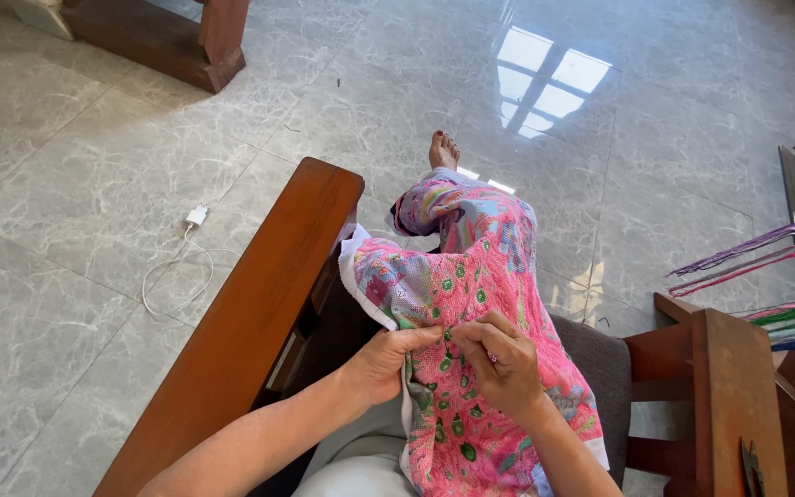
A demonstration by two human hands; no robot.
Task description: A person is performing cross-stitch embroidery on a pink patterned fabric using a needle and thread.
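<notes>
A pink embroidered cloth with green and blue patches lies over my lap and leg. My left hand grips its white-edged side from the left. My right hand rests on top of the cloth with fingertips pinched together at a spot near the left hand; whether a needle is between them is too small to tell. My bare foot sticks out beyond the cloth onto the floor.
I sit in a wooden chair with a broad armrest on the left and another on the right. A white charger with cable lies on the marble floor. Coloured thread bundles hang at right. Wooden furniture base stands far left.
</notes>
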